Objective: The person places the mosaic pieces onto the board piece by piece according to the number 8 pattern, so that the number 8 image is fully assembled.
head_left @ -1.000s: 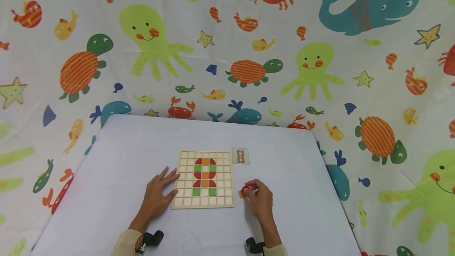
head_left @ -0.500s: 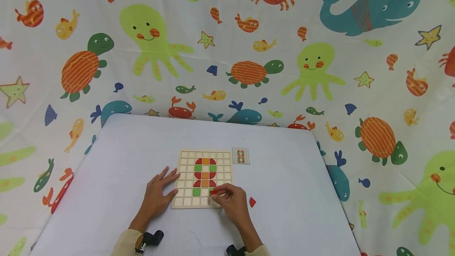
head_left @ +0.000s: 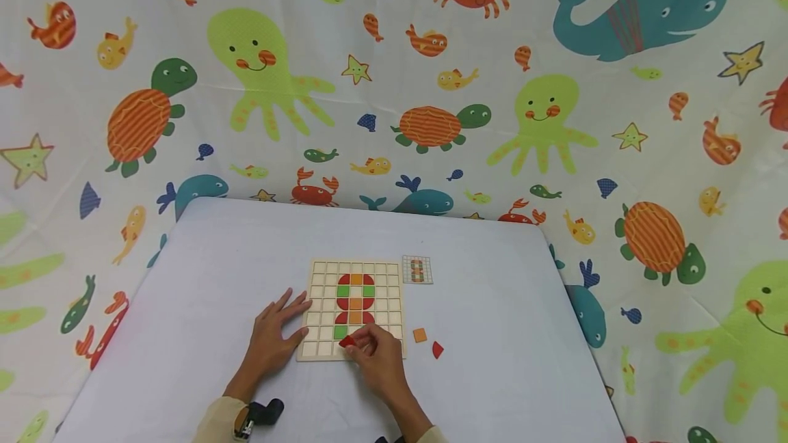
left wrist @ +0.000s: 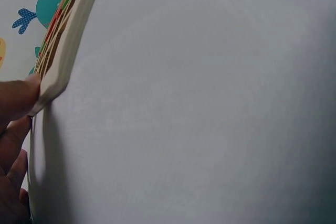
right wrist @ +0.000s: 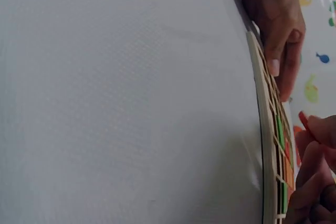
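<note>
A wooden grid board [head_left: 388, 292] lies on the white table, with red rounded tiles, orange squares and green squares [head_left: 341, 332] set in a column in its middle. My right hand [head_left: 380, 362] pinches a red quarter-round tile [head_left: 347, 342] over the lower rows of the board, hiding some cells there. In the right wrist view that red tile [right wrist: 308, 126] is tilted between thumb and fingers. My left hand [head_left: 269, 337] rests at the board's left edge, fingers extended. The left wrist view has its thumb [left wrist: 21, 97] on the board's corner.
To the right of the board lie a loose orange square tile [head_left: 420, 335] and a red quarter-round tile [head_left: 438, 349]. A small pattern card [head_left: 417, 270] with a printed grid sits by the board's upper right corner. Behind the table hangs a sea-animal curtain [head_left: 345, 108].
My right hand has moved left from beside the loose tiles to over the board, carrying a red tile. The orange and other red tile are left uncovered on the table. The left hand stays put.
</note>
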Motion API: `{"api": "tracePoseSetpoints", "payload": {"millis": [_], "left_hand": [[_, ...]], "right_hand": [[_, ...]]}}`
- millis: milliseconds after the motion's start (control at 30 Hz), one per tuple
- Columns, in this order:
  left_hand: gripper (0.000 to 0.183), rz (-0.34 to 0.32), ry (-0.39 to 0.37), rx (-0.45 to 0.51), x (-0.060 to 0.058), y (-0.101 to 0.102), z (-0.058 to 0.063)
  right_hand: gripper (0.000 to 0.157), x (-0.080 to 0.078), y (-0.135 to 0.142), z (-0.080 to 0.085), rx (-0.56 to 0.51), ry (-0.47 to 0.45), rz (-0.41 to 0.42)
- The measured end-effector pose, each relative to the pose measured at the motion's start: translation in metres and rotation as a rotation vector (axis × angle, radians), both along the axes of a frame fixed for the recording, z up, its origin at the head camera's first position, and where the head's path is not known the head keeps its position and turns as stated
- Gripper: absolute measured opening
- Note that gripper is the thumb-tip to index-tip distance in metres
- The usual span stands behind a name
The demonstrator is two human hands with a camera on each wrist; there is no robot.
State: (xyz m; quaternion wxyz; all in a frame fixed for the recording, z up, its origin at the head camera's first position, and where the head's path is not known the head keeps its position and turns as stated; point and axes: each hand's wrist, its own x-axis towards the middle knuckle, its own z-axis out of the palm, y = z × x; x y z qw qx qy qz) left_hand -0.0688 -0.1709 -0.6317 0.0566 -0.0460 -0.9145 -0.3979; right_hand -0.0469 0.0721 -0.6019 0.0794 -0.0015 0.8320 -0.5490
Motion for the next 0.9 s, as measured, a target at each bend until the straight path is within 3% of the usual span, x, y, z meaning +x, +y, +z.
{"api": "tracePoseSetpoints", "payload": {"millis": [100, 267, 600, 900], "left_hand": [[0.056, 0.002, 0.006, 0.000, 0.000, 0.000, -0.001], [0.056, 0.004, 0.030, -0.007, 0.001, 0.001, -0.002], [0.056, -0.006, 0.003, -0.010, 0.000, 0.000, -0.001], [0.055, 0.005, 0.021, -0.012, 0.002, 0.002, 0.000]], "right_hand": [[0.023, 0.001, -0.003, -0.003, 0.021, 0.018, 0.014], [0.019, 0.003, -0.009, -0.005, 0.123, 0.078, 0.034], [0.018, 0.001, -0.015, -0.005, 0.458, 0.211, 0.050], [0.015, -0.001, -0.018, -0.011, 0.544, 0.316, 0.031]]}}
